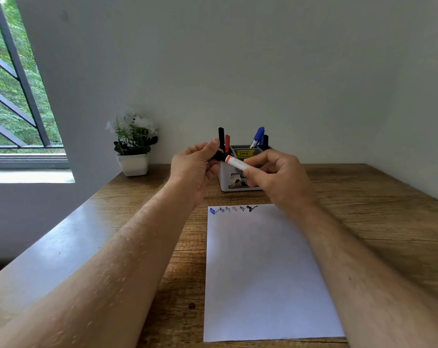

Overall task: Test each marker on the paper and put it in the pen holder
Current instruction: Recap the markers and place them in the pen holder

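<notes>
White-barrelled marker w/ an orange band point(235, 162) sits between my hands, held up in front of the grey-white pen holder point(238, 180). My right hand point(278, 182) has fingers closed round the barrel; left hand point(196, 169) pinches the black cap end, cap on or off I can't tell. Light, stiff, smooth plastic, prob. slippery, so grip mid-barrel. White paper sheet point(260, 272) w/ test scribbles lies flat on the wooden bench point(363, 209). Plain wall behind, window at left.
</notes>
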Tool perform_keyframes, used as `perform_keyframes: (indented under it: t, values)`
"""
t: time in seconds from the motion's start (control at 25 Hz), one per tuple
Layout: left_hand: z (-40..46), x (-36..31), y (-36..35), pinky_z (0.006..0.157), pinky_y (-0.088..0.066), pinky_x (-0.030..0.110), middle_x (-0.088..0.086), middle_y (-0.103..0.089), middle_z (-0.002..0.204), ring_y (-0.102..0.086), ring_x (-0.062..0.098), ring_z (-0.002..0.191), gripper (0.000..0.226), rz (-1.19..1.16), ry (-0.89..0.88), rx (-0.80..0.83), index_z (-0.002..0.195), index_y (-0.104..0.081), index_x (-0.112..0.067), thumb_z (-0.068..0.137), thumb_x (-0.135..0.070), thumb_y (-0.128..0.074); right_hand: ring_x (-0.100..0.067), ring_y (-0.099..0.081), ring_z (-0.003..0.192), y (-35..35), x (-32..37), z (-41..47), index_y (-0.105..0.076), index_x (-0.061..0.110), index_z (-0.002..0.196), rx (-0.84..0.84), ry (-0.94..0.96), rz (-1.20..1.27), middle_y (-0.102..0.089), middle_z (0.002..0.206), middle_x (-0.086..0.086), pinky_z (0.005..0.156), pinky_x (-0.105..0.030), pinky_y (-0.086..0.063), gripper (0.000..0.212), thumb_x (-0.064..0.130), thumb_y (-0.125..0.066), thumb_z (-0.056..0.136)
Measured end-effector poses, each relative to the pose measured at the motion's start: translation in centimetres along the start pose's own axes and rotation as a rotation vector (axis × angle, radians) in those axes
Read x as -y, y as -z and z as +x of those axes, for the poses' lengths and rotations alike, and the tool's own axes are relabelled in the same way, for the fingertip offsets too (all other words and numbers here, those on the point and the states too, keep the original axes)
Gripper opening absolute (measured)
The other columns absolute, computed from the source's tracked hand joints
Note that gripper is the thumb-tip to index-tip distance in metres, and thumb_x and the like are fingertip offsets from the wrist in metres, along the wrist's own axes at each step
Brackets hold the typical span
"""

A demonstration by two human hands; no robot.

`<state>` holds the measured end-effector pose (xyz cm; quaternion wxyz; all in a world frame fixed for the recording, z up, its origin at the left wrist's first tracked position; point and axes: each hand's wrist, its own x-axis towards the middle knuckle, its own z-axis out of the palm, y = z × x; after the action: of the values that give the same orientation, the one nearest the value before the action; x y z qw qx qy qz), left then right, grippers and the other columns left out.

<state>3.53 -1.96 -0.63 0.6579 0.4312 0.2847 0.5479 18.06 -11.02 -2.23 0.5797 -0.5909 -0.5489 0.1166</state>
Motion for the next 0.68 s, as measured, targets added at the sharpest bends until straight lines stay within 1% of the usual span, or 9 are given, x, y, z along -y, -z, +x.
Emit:
perform_keyframes:
  t: [0.04, 0.08, 0.16, 0.32, 0.4, 0.48, 0.56, 0.68]
  values:
    - [0.1, 0.0, 0.1, 0.055, -0.058, 0.027, 0.014, -0.072, 0.082, -0.066, 0.016, 0.057, 0.031, 0.015, -0.01, -0.007, 0.109, -0.064, 0.0, 0.086, -0.017, -0.075, 0.001, -0.061, 0.058, -0.2, -0.1, -0.2, -0.072, 0.021, 0.098, -0.015, 0.069, -0.123, -0.068, 0.076, 0.005, 0.047, -0.008, -0.04, 0.011, 0.02, -0.073, 0.087]
    - [0.2, 0.1, 0.2, 0.053, -0.057, 0.028, 0.016, -0.072, 0.084, -0.066, 0.017, 0.057, 0.031, 0.029, -0.017, -0.015, 0.108, -0.064, -0.001, 0.086, -0.018, -0.075, 0.004, -0.059, 0.059, -0.3, -0.1, -0.3, -0.071, 0.021, 0.098, -0.027, 0.124, -0.188, -0.064, 0.074, 0.01, 0.047, -0.006, -0.039, 0.011, 0.02, -0.073, 0.087]
    - [0.2, 0.3, 0.2, 0.053, -0.057, 0.027, 0.016, -0.071, 0.085, -0.067, 0.017, 0.06, 0.022, 0.051, -0.032, -0.032, 0.099, -0.064, -0.005, 0.088, -0.021, -0.073, 0.008, -0.057, 0.058, -0.4, -0.2, -0.5, -0.069, 0.02, 0.097, -0.034, 0.199, -0.23, -0.059, 0.073, 0.014, 0.046, -0.007, -0.038, 0.01, 0.02, -0.071, 0.087]
    - [0.3, 0.6, 0.2, 0.064, -0.06, 0.028, 0.014, -0.073, 0.088, -0.069, 0.018, 0.072, 0.018, 0.071, -0.05, -0.016, 0.094, -0.064, -0.007, 0.09, -0.023, -0.071, -0.002, -0.058, 0.055, -0.7, -0.4, -0.6, -0.059, 0.026, 0.091, -0.031, 0.266, -0.304, -0.066, 0.076, 0.01, 0.045, -0.013, -0.04, 0.008, 0.025, -0.066, 0.088]
    - [0.4, 0.8, 0.1, 0.066, -0.06, 0.029, 0.013, -0.074, 0.089, -0.07, 0.019, 0.075, 0.018, 0.07, -0.051, -0.011, 0.094, -0.064, -0.007, 0.09, -0.023, -0.072, -0.003, -0.058, 0.055, -0.8, -0.4, -0.6, -0.056, 0.028, 0.089, -0.023, 0.266, -0.327, -0.066, 0.076, 0.01, 0.045, -0.013, -0.04, 0.009, 0.026, -0.065, 0.088]
    - [0.3, 1.0, 0.0, 0.07, -0.061, 0.032, 0.014, -0.075, 0.092, -0.073, 0.023, 0.081, 0.019, 0.062, -0.045, -0.002, 0.097, -0.064, -0.006, 0.09, -0.022, -0.072, -0.005, -0.055, 0.052, -0.8, -0.4, -0.5, -0.053, 0.027, 0.086, -0.02, 0.26, -0.323, -0.064, 0.072, 0.009, 0.043, -0.013, -0.038, 0.011, 0.026, -0.064, 0.088]
    - [0.2, 1.2, -0.2, 0.071, -0.061, 0.033, 0.014, -0.075, 0.091, -0.074, 0.024, 0.084, 0.019, 0.035, -0.039, 0.002, 0.099, -0.064, -0.006, 0.09, -0.02, -0.071, -0.007, -0.051, 0.051, -0.9, -0.4, -0.5, -0.053, 0.026, 0.084, -0.023, 0.248, -0.295, -0.062, 0.069, 0.006, 0.043, -0.018, -0.039, 0.011, 0.025, -0.064, 0.086]
    - [0.0, 1.2, -0.5, 0.068, -0.06, 0.03, 0.012, -0.074, 0.088, -0.074, 0.021, 0.08, 0.017, 0.003, -0.044, 0.006, 0.099, -0.064, -0.005, 0.09, -0.018, -0.071, -0.01, -0.049, 0.052, -1.1, -0.5, -0.5, -0.052, 0.026, 0.082, -0.032, 0.202, -0.214, -0.061, 0.069, 0.002, 0.046, -0.033, -0.044, 0.01, 0.024, -0.062, 0.085]
